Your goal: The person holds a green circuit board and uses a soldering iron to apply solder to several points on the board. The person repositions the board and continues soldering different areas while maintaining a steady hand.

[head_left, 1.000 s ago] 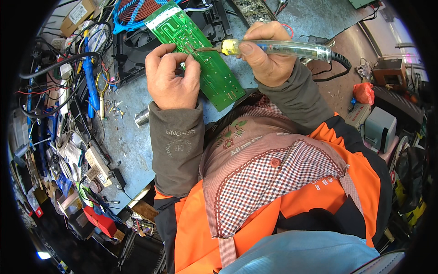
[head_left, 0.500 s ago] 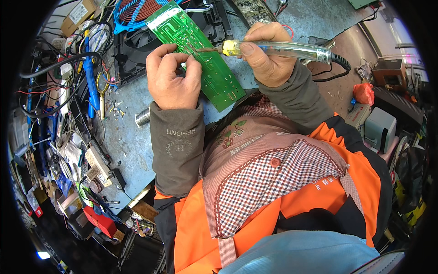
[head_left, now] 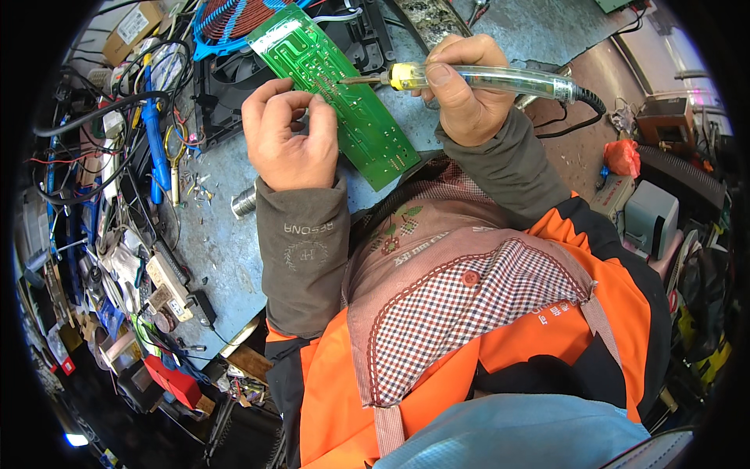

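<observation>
A long green circuit board [head_left: 379,144] lies slantwise in front of me, its soldered side up. My right hand [head_left: 469,90] grips a soldering iron [head_left: 508,82] with a clear handle and a yellow collar. The iron's tip points left and meets the board, or hovers just over it, near its middle. My left hand [head_left: 293,137] is closed at the board's left edge, fingers curled and thumb over the board. Whatever those fingers pinch is hidden. A spool of solder wire [head_left: 244,202] stands left of my left wrist.
A black fan frame [head_left: 223,105] and a blue-rimmed copper coil [head_left: 242,23] are beyond the board. Tools and tangled cables crowd the left, among them a blue-handled tool [head_left: 155,137] and a power strip [head_left: 168,285]. The blue bench [head_left: 234,258] has scattered bits.
My left hand has shifted slightly left and down. My right hand and the soldering iron have moved a little right and up along the board, which stays nearly still.
</observation>
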A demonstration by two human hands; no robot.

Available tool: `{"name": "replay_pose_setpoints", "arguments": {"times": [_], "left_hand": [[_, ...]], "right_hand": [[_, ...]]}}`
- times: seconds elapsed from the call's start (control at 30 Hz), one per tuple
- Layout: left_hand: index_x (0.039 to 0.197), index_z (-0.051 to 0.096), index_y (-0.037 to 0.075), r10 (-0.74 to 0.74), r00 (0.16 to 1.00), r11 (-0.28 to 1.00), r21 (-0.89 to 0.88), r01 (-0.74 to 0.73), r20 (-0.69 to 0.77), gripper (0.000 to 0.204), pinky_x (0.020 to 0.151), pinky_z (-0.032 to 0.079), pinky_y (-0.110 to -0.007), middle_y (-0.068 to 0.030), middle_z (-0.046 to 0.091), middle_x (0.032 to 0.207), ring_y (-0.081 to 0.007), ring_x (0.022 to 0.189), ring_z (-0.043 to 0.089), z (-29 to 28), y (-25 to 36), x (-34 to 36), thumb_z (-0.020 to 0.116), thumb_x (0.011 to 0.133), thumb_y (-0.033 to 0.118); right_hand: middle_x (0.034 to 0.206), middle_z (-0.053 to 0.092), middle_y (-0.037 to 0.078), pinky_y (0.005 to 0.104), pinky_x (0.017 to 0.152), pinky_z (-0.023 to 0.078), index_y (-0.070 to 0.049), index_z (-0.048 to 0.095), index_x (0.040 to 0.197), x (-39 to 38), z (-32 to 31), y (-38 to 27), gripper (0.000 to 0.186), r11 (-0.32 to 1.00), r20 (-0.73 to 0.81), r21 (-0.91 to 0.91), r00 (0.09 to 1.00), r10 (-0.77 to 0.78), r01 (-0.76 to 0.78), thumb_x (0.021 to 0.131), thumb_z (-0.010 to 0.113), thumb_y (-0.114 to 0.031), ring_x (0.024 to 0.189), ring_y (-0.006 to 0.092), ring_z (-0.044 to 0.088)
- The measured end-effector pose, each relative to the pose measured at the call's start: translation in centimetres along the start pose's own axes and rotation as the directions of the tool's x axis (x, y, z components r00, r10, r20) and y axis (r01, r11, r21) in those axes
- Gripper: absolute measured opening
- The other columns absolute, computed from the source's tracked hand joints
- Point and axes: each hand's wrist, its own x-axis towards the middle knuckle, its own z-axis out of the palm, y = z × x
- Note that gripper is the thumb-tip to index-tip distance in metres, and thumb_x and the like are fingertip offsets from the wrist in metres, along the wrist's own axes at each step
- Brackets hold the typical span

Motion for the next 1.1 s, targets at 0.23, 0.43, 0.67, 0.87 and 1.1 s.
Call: {"name": "replay_pose_setpoints", "arguments": {"times": [0.23,0.43,0.67,0.87,1.1], "left_hand": [[0.106,0.062,0.0,-0.14,0.984,0.975,-0.188,0.118,-0.107,0.008,0.066,0.049,-0.024,-0.0013,0.064,0.087,-0.006,0.075,0.057,0.0,0.2,-0.4,0.065,0.106,0.007],[0.103,0.061,0.0,-0.217,0.973,0.955,-0.226,0.195,-0.08,0.007,0.068,0.048,-0.023,-0.0028,0.064,0.089,-0.0057,0.077,0.056,-0.6,0.9,-0.7,0.064,0.103,0.005],[0.095,0.068,0.0,-0.056,0.998,0.998,0.001,0.056,-0.021,0.004,0.064,0.049,-0.023,-0.0062,0.064,0.1,-0.0077,0.071,0.057,-0.8,0.2,-0.5,0.071,0.093,-0.001],[0.09,0.072,-0.001,0.001,1.0,1.0,-0.009,-0.001,-0.025,0.008,0.055,0.051,-0.023,-0.0112,0.066,0.113,-0.0073,0.065,0.059,-0.4,0.7,-0.4,0.075,0.084,-0.006],[0.089,0.073,-0.002,0.009,1.0,1.0,0.0,-0.009,-0.005,0.008,0.058,0.055,-0.024,-0.0128,0.067,0.114,-0.0105,0.07,0.065,-0.2,0.5,-0.4,0.074,0.082,-0.006]], "right_hand": [[0.081,0.065,0.004,0.0237,0.058,0.043,0.001,0.06,0.101,0.0,0.1,-0.1,0.019,1.0,-0.007,0.003,1.0,0.026,-0.026,0.096,0.076,-0.008,0.066,0.0064,0.055],[0.081,0.066,0.004,0.023,0.057,0.044,0.001,0.062,0.102,0.1,-0.1,0.1,0.019,1.0,0.013,-0.004,1.0,0.014,-0.014,0.096,0.077,-0.009,0.066,0.0056,0.056],[0.081,0.067,0.003,0.0222,0.058,0.046,0.001,0.063,0.101,0.0,0.1,0.0,0.02,1.0,0.001,0.01,1.0,0.021,-0.021,0.096,0.078,-0.011,0.067,0.0053,0.057],[0.081,0.066,0.002,0.0226,0.059,0.045,0.001,0.064,0.101,0.1,0.1,-0.1,0.019,0.999,0.011,-0.032,1.0,0.019,-0.018,0.096,0.078,-0.012,0.067,0.0054,0.057],[0.08,0.064,0.003,0.0244,0.058,0.044,0.001,0.063,0.102,0.1,0.0,0.0,0.021,0.998,0.047,-0.066,0.999,0.003,0.0,0.095,0.079,-0.012,0.067,0.0072,0.055]]}}
